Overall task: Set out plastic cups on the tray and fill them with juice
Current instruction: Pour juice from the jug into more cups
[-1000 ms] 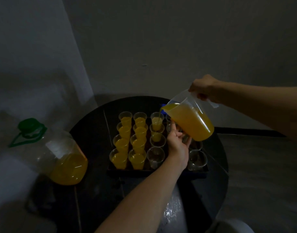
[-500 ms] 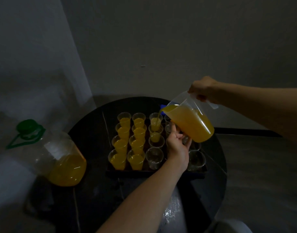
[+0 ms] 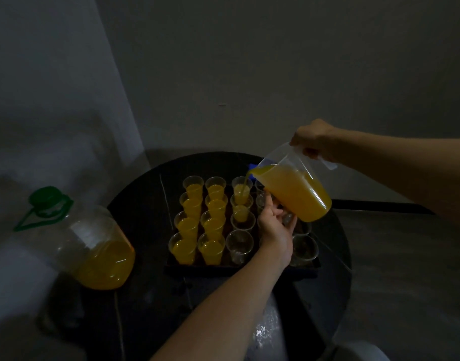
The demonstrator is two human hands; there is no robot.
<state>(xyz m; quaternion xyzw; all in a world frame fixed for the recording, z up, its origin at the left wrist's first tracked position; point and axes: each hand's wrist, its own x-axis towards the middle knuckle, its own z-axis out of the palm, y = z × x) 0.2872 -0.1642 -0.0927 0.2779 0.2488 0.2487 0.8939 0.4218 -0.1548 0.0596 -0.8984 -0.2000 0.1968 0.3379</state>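
- The right hand (image 3: pixel 315 142) comes in from 3 o'clock and grips the handle of a clear plastic jug (image 3: pixel 296 194), its fingers wrapped tight; the jug is tipped with its spout down toward 9 o'clock
- A stream of orange juice (image 3: pixel 246 182) falls from the spout into the far cup (image 3: pixel 241 190) of the third column, at the tray's 12 o'clock edge
- The left hand (image 3: pixel 274 227) reaches up from 6 o'clock, palm turned up and fingers loosely curled just under the jug's base
- The left hand's fingers end among the cups of the fourth column, so I cannot tell whether they hold a cup or only prop the jug
- The dark tray (image 3: pixel 239 268) sits on a round black table (image 3: pixel 145 295); the two left columns of plastic cups (image 3: pixel 212 247) are full and the two near cups (image 3: pixel 239 246) of the third are empty
- The fourth column is mostly hidden by hand and jug; a small blue object (image 3: pixel 251 166) behind the spout is too dim to name
- A big green-capped bottle (image 3: pixel 93 246), part full, leans at the tray's 9 o'clock
- Both hands and the jug sit much as they did a second ago, with the pour still going into the same cup
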